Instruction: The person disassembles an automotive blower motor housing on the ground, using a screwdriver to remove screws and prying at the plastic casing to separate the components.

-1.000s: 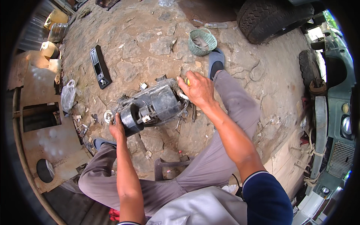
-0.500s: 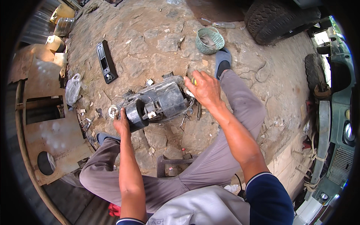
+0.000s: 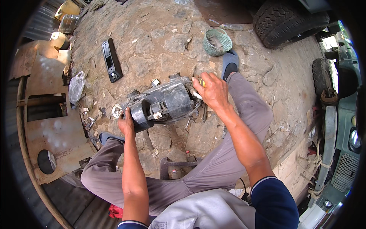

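A dusty black housing (image 3: 174,102), which looks like a vehicle heater-blower unit, lies slantwise on the ground between my legs. My left hand (image 3: 126,124) grips the rounded black drum at its left end, thumb on top. Beside that drum sits a pale round disc (image 3: 116,111). At the housing's right end my right hand (image 3: 214,91) is closed round a small yellow-handled tool (image 3: 202,82), mostly hidden by the fingers. Next to this hand a whitish pipe stub (image 3: 196,94) sticks out of the housing. Loose wrenches (image 3: 188,121) lie on the ground close to its lower edge.
A black panel (image 3: 111,61) lies farther off on the left. Near my right foot stands a green woven basket (image 3: 217,42). Rusty sheet metal (image 3: 53,133) lines the left side. A large tyre (image 3: 289,24) and a green vehicle (image 3: 345,152) are on the right.
The whole view has shifted slightly. My right hand has turned a little at the housing's right end, still holding the yellow-handled tool. The left hand keeps its grip on the drum.
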`<state>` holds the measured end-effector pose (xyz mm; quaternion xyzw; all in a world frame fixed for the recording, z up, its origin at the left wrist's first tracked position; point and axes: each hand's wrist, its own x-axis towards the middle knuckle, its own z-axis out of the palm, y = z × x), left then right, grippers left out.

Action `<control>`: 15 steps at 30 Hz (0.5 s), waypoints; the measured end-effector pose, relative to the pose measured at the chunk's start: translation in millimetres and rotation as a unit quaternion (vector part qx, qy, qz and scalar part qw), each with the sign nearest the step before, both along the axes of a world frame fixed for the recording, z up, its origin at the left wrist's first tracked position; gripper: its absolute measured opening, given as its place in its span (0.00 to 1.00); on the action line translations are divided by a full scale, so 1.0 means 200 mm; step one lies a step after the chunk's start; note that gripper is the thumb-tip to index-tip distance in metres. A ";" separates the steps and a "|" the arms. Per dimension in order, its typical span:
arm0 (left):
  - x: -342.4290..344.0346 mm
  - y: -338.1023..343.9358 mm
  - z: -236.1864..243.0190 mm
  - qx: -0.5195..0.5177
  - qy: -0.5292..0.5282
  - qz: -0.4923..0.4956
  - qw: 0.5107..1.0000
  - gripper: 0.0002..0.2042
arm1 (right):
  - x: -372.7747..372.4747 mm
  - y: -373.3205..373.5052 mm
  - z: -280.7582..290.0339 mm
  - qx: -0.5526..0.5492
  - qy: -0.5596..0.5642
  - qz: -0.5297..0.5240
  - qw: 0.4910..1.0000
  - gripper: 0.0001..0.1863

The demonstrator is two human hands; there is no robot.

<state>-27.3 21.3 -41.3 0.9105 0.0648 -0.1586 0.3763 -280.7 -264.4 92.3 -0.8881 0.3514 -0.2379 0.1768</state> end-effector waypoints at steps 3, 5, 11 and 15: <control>0.00 0.00 0.00 0.006 -0.002 0.000 1.000 0.42 | 0.01 0.00 0.01 -0.004 -0.002 -0.002 1.000 0.16; 0.01 0.01 0.00 0.012 0.001 0.004 1.000 0.42 | 0.01 0.00 0.01 -0.001 -0.002 -0.006 1.000 0.16; -0.01 -0.02 0.03 0.027 -0.001 -0.001 1.000 0.42 | 0.01 -0.01 -0.01 -0.008 -0.005 -0.003 1.000 0.16; 0.00 -0.01 0.03 0.025 0.001 0.004 1.000 0.41 | 0.01 -0.01 0.00 -0.002 0.003 0.000 1.000 0.16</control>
